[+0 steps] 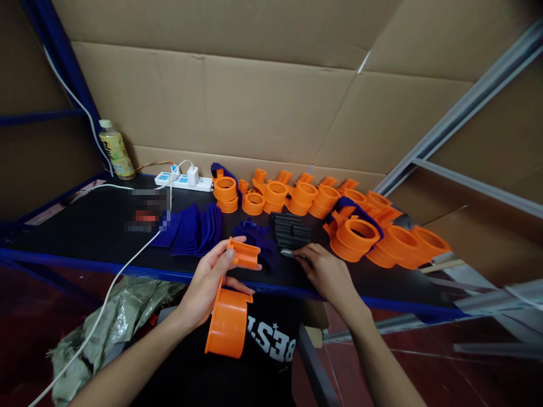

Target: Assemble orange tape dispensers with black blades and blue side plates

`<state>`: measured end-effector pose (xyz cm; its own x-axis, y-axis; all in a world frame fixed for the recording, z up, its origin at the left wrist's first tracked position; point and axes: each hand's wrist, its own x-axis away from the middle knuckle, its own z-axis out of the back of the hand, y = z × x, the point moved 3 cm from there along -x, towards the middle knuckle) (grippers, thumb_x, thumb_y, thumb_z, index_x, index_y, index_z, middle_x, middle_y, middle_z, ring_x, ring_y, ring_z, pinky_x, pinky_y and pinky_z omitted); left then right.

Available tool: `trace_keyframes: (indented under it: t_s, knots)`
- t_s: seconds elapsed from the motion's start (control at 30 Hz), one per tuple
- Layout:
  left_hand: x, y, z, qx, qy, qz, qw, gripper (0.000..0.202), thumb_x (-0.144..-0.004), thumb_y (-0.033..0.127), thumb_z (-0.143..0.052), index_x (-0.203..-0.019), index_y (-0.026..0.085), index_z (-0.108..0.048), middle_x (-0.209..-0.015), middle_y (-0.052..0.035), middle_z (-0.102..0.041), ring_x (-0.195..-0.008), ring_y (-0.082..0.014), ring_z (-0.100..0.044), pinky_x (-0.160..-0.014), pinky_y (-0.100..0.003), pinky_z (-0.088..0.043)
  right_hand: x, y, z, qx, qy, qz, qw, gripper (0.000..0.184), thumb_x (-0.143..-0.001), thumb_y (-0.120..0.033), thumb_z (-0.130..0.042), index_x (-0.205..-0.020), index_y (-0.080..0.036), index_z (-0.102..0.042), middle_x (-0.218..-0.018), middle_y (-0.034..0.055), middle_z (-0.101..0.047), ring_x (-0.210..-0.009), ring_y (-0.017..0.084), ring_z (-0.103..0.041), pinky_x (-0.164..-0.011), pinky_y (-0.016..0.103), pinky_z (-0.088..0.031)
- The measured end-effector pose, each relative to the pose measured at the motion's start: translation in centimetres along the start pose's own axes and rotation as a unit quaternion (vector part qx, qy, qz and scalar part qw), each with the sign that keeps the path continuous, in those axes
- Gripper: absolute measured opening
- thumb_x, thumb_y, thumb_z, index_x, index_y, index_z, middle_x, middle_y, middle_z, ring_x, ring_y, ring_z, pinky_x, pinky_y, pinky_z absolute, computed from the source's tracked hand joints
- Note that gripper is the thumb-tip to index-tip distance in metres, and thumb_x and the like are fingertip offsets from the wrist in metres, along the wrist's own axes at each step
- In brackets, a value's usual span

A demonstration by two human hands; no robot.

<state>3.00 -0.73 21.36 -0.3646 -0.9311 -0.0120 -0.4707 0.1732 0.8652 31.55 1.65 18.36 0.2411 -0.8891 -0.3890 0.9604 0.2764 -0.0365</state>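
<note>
L hand: your left hand is curled partway closed, thumb on top, gripping an orange plastic part.
Held part: ring end hangs low, nearest you; channel-shaped end is up by your thumb; all of it in front of the tbl edge, off the surface.
R hand: your right hand has fingertips drawn tog. at a small silvery pc; can't tell if you've gripped it or just touch it.
Black rods: bundle of black rods lies side by side, just beyond the silvery pc.
Blue bits: small dark-blue pieces heaped left of the rods; flat blue sheets fanned further left.
Orange rows: more orange parts stand behind the rods & off to your right, some stacked.
Table: black-topped table, blue edge.
Back L: white power strip, plugs in; yellow-labelled bottle upright in the corner.
Wall: cardboard.
</note>
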Motion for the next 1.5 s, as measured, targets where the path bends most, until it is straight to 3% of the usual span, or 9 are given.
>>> trace_keyframes:
  t_s: [0.17, 0.3, 0.47, 0.7, 0.93, 1.1, 1.23, 1.37, 1.5]
  knots:
    - [-0.1, -0.3, -0.2, -0.019, 0.006, 0.011, 1.0, 0.047, -0.093, 0.054, -0.061, -0.119, 0.016, -0.058, -0.115, -0.0169, -0.073, -0.086, -0.0288, -0.078, -0.058, -0.029, -0.063, -0.5, 0.2, 0.7, -0.045, 0.0, -0.034, 0.998, 0.013, -0.095, -0.026, -0.058, -0.096, -0.024, -0.071, -0.101, 0.0042, -0.073, -0.09, 0.021, -0.071, -0.07, 0.031, -0.051]
    - [-0.3, -0.7, -0.2, -0.024, 0.01, 0.019, 0.999, 0.044, -0.094, 0.053, -0.06, -0.119, 0.017, -0.056, -0.107, -0.0132, -0.075, -0.073, -0.0221, -0.077, -0.055, -0.026, -0.061, -0.8, 0.3, 1.1, -0.12, 0.0, -0.037, 0.992, 0.014, -0.095, -0.032, -0.06, -0.091, -0.024, -0.071, -0.099, 0.0047, -0.074, -0.087, 0.021, -0.07, -0.072, 0.03, -0.052]
    - [-0.5, -1.0, -0.2, -0.029, -0.01, 0.014, 0.999, 0.039, -0.096, 0.049, -0.059, -0.118, 0.017, -0.057, -0.111, -0.0127, -0.073, -0.079, -0.0205, -0.075, -0.063, -0.032, -0.064, -1.4, 0.0, 1.4, -0.174, -0.001, -0.03, 0.984, 0.018, -0.094, -0.037, -0.061, -0.089, -0.023, -0.071, -0.094, 0.006, -0.074, -0.082, 0.02, -0.069, -0.067, 0.03, -0.05]
    - [-0.5, -1.2, -0.3, -0.017, -0.026, 0.038, 0.999, 0.038, -0.096, 0.049, -0.06, -0.116, 0.017, -0.057, -0.079, -0.0052, -0.072, -0.076, -0.0215, -0.073, -0.067, -0.037, -0.064, -2.3, 0.3, 1.3, -0.165, -0.024, -0.04, 0.985, 0.013, -0.088, -0.033, -0.066, -0.087, -0.022, -0.072, -0.089, 0.0049, -0.073, -0.075, 0.018, -0.066, -0.062, 0.027, -0.048]
    - [-0.6, -1.5, -0.2, -0.015, -0.028, 0.054, 0.998, 0.042, -0.092, 0.051, -0.065, -0.115, 0.017, -0.059, -0.074, -0.0055, -0.073, -0.07, -0.0224, -0.074, -0.067, -0.038, -0.064, -2.5, 1.2, 1.0, -0.188, -0.047, -0.047, 0.98, 0.016, -0.086, -0.038, -0.069, -0.084, -0.022, -0.073, -0.082, 0.0029, -0.073, -0.067, 0.017, -0.062, -0.059, 0.027, -0.047]
    - [-0.9, -1.7, -0.1, -0.018, -0.031, 0.048, 0.998, 0.046, -0.09, 0.049, -0.069, -0.121, 0.016, -0.058, -0.076, -0.0053, -0.073, -0.072, -0.0221, -0.074, -0.069, -0.038, -0.064, -2.9, -2.0, 4.5, -0.274, 0.029, -0.026, 0.961, 0.026, -0.091, -0.045, -0.067, -0.089, -0.02, -0.076, -0.085, 0.0067, -0.071, -0.074, 0.018, -0.064, -0.065, 0.029, -0.05]
    - [-0.8, -1.8, -0.2, -0.018, -0.031, 0.043, 0.998, 0.049, -0.088, 0.046, -0.072, -0.123, 0.015, -0.059, -0.096, -0.0099, -0.074, -0.077, -0.0215, -0.074, -0.068, -0.036, -0.065, -3.1, -6.0, 7.0, -0.353, -0.004, 0.022, 0.935, 0.023, -0.09, -0.043, -0.07, -0.092, -0.02, -0.077, -0.086, 0.0054, -0.07, -0.075, 0.016, -0.063, -0.067, 0.028, -0.051]
    - [-0.7, -1.9, -0.3, -0.013, -0.048, 0.047, 0.998, 0.049, -0.087, 0.045, -0.073, -0.124, 0.015, -0.059, -0.096, -0.0098, -0.073, -0.075, -0.0213, -0.074, -0.067, -0.037, -0.065, -3.6, -8.2, 7.2, -0.351, -0.045, 0.047, 0.934, 0.015, -0.089, -0.035, -0.073, -0.092, -0.021, -0.078, -0.083, 0.003, -0.069, -0.073, 0.014, -0.062, -0.065, 0.025, -0.049]
    - [-0.9, -2.1, -0.3, -0.016, -0.05, 0.044, 0.998, 0.044, -0.086, 0.045, -0.074, -0.116, 0.015, -0.061, -0.097, -0.0092, -0.072, -0.074, -0.0209, -0.074, -0.065, -0.037, -0.065, -4.1, -8.8, 6.1, -0.334, -0.04, 0.048, 0.94, 0.011, -0.09, -0.031, -0.071, -0.094, -0.022, -0.078, -0.086, 0.0031, -0.071, -0.074, 0.015, -0.063, -0.063, 0.025, -0.048]
